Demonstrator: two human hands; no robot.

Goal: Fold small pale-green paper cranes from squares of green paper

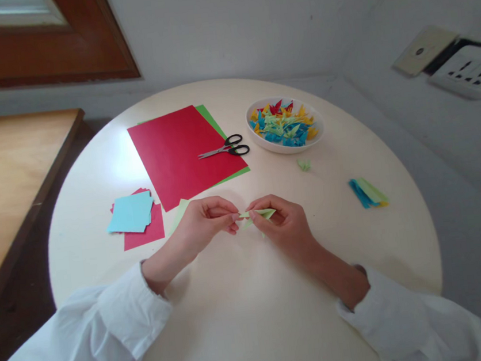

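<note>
Over the middle of a round cream table (247, 319), both my hands pinch a small folded piece of light green paper (262, 214). My left hand (208, 219) grips its left tip between thumb and fingers. My right hand (282, 219) is closed around its right part, fingers curled over it. Another light green sheet (179, 213) lies partly hidden under my left hand.
A large red sheet (180, 152) lies over a green one, with black-handled scissors (226, 147) on it. A white bowl (289, 146) holds several coloured folded papers. Small blue and red squares (134, 216) lie at left, a folded green bit (303, 164) and a small coloured stack (367, 192) at right.
</note>
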